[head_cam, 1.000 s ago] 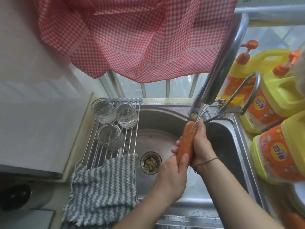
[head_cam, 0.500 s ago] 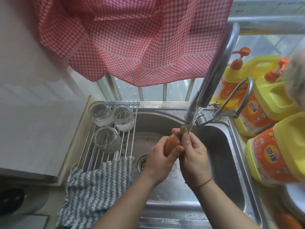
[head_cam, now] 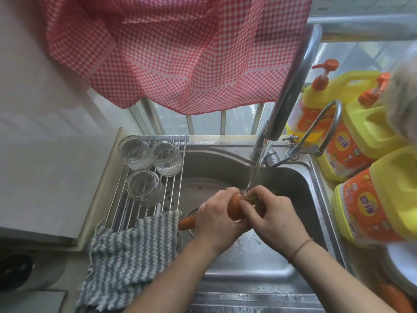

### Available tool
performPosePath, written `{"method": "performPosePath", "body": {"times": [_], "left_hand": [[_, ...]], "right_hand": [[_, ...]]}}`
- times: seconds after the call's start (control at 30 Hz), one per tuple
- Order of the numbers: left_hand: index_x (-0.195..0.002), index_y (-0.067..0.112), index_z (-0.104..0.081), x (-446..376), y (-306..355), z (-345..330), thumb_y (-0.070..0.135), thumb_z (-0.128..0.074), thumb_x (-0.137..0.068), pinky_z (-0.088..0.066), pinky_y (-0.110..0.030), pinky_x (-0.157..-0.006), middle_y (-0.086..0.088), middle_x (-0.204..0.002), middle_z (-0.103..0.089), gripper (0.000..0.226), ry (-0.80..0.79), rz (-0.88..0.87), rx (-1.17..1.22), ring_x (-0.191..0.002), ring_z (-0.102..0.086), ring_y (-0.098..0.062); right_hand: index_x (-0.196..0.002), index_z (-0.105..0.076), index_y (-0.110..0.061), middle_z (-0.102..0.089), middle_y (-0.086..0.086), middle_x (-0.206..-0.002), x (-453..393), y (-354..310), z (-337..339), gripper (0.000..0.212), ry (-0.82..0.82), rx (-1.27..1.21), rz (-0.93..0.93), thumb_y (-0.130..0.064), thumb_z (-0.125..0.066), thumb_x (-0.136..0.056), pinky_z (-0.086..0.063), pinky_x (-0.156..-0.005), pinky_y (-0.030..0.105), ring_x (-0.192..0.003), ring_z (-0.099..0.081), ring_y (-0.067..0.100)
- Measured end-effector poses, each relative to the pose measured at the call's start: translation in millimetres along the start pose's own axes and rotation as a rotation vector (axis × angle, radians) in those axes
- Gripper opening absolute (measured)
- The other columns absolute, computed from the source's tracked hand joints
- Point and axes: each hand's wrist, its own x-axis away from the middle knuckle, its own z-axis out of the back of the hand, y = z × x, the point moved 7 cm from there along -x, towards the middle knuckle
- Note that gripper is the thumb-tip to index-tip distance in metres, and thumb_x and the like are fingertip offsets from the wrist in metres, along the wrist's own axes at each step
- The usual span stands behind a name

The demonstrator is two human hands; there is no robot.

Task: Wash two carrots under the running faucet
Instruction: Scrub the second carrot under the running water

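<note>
So the carrot (head_cam: 234, 207) sits low over the sink (head_cam: 300, 184), lying crosswise with its thin tip poking out to the left past the left hand (head_cam: 214, 219) and its stem end up under the water stream (head_cam: 257, 170). That angle makes sense: the crown is where dirt hides, so it goes right where the water lands.

The left hand wraps round the carrot's middle to keep it steady, fingers curled over the top. The right hand (head_cam: 273, 219) pinches and rubs at the stem end with thumb and fingertips, probably scrubbing the grit off, though the splash makes it hard to see exactly what the fingers are doing there.

The faucet (head_cam: 291, 86) spout hangs right above, so the hands stay centred and the runoff drops into the basin.

Off to the left, glass jars (head_cam: 144, 168) sit on a drying rack (head_cam: 173, 190), with a striped cloth (head_cam: 126, 256) draped over its near end. Yellow detergent bottles (head_cam: 365, 136) crowd the right edge. There's something orange at bottom right (head_cam: 394, 297), maybe the second carrot, can't tell for sure.
</note>
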Motion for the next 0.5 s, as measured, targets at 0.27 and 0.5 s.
{"method": "performPosePath", "body": {"times": [0.27, 0.5], "left_hand": [[-0.094, 0.018, -0.064, -3, 11, -9, 0.049, -0.066, -0.071, -0.051, -0.036, -0.069, 0.007, -0.086, -0.062, 0.039, 0.074, -0.113, 0.014, -0.074, -0.059, -0.015], [-0.098, 0.025, -0.061, -11, 6, -4, 0.049, -0.060, -0.077, -0.051, -0.032, -0.067, 0.010, -0.089, -0.064, 0.032, 0.042, -0.107, 0.082, -0.076, -0.060, -0.010]], "right_hand": [[-0.068, -0.056, -0.021, -0.058, -0.005, -0.055, 3, 19, 1, 0.024, 0.084, -0.236, -0.125, -0.015, -0.063, -0.090, -0.043, -0.052, 0.029, -0.054, -0.054, 0.012], [-0.068, -0.054, -0.001, -0.044, 0.006, -0.049, -11, 22, -15, 0.029, -0.089, -0.872, -0.443, -0.006, -0.053, -0.096, -0.030, -0.037, 0.016, -0.037, -0.037, 0.009]]}}
